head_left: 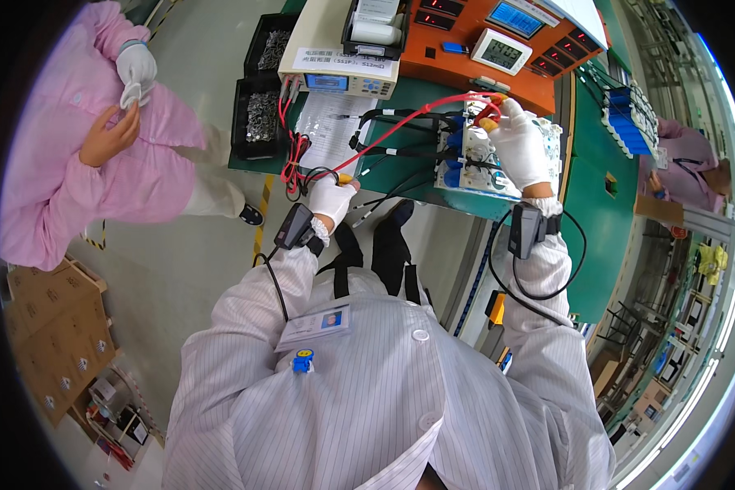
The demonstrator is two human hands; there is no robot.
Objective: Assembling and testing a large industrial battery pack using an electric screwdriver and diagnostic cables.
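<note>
While the two hands are well apart over the near side of the green bench (596, 261), each appears to have its gloved fingers closed on something small. The right hand (521, 151), above the battery pack (478, 175), grips a yellow-orange handle (488, 125) beside a loop of red lead (425, 109). The left hand (332, 200), just off the near edge, pinches a yellow-tipped piece (345, 178), though its lower part is hidden by the glove.

The red lead arches from the right hand toward the left, then bunches in a tangle near the beige meter (314, 37). It looks light and rubbery, springy enough to hold a curve; the handles seem stiff and easy to grip, though smooth plastic could slide a little in fabric gloves. They are best taken by the insulated bodies, with the cord left slack so that no pull falls on its joints.

The pack lies on the bench at the right, blue cells under a pale top. It looks heavy and rigid, with a delicate upper face; lifting calls for both hands low on its sides, clear of the black harness (404, 153) reaching in from the left.
</note>
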